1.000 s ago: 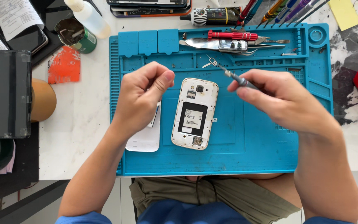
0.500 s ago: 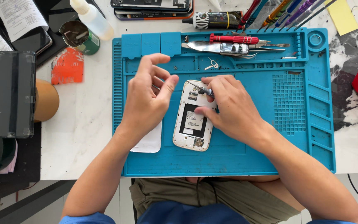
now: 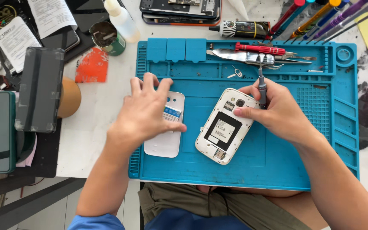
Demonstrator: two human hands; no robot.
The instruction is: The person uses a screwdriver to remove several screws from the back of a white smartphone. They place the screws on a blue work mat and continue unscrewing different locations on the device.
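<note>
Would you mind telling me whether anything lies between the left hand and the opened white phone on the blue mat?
Nothing visible does. The left hand rests on the white back cover, and only bare blue mat separates it from the phone, which the right hand touches, holding a screwdriver.

The work mat [image 3: 277,162] is bright teal-blue with a ribbed grid of small squares at its right. The opened phone [image 3: 226,125] is white around a black inner panel with a white label. The back cover [image 3: 167,136] is white with a small blue sticker. The screwdriver [image 3: 262,87] is dark grey; another on the mat [image 3: 258,48] has a red handle. The surface [image 3: 103,106] is white, with an orange card [image 3: 91,66].
</note>
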